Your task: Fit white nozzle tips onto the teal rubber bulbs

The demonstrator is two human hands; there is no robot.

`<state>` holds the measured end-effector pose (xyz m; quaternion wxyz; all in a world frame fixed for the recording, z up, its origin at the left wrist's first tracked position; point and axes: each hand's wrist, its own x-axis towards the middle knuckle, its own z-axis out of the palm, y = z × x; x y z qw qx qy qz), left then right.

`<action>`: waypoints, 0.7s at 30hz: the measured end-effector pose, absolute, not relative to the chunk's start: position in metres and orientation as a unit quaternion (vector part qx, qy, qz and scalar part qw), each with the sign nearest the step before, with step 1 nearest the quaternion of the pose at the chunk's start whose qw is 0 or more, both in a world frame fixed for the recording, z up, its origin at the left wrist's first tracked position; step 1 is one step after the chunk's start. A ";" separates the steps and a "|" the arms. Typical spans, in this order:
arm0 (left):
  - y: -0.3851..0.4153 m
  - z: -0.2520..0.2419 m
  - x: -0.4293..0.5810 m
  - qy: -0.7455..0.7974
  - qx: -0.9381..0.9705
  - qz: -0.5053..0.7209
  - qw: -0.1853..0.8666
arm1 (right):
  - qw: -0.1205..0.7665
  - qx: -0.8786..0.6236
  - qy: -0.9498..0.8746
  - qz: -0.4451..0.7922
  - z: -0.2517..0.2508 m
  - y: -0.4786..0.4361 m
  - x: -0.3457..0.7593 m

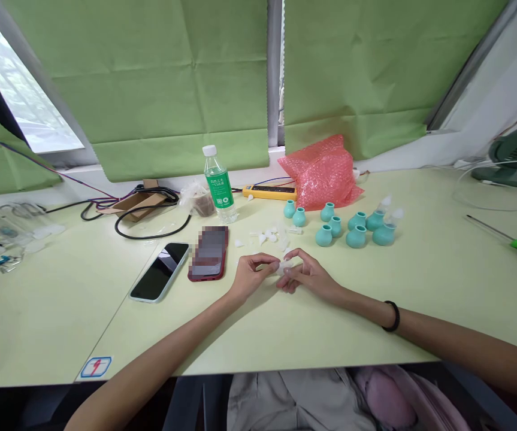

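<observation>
Both hands meet just in front of the scattered small white plastic pieces (271, 234): left hand (251, 276) and right hand (307, 278) each pinch one end of a small translucent white plastic part (282, 267), long axis running left-right between fingertips, neither hand nearer.

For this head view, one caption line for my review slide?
Both hands, left hand and right hand, pinch a small clear plastic piece near teal rubber bulbs and two phones.

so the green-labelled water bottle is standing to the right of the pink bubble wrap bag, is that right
Not quite: in the head view the water bottle stands to the left of the pink bubble wrap bag, not the right. It does stand upright and carries a green label.
</observation>
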<state>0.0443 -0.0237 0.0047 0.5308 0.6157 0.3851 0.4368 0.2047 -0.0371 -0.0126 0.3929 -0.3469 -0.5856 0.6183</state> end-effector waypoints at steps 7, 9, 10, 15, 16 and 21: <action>-0.025 0.005 0.043 0.373 0.567 0.402 0.614 | 0.393 -0.355 -0.596 0.603 -0.010 -0.038 0.204; -0.025 0.007 0.043 0.354 0.562 0.374 0.647 | 0.391 -0.354 -0.602 0.599 -0.010 -0.038 0.204; -0.026 0.007 0.042 0.348 0.560 0.360 0.661 | 0.390 -0.354 -0.605 0.597 -0.010 -0.038 0.204; -0.026 0.008 0.041 0.336 0.550 0.339 0.686 | 0.393 -0.357 -0.616 0.582 -0.012 -0.038 0.204; -0.026 0.008 0.041 0.332 0.546 0.341 0.689 | 0.395 -0.360 -0.616 0.579 -0.012 -0.038 0.204; -0.024 0.007 0.041 0.323 0.520 0.339 0.714 | 0.412 -0.387 -0.611 0.554 -0.010 -0.039 0.204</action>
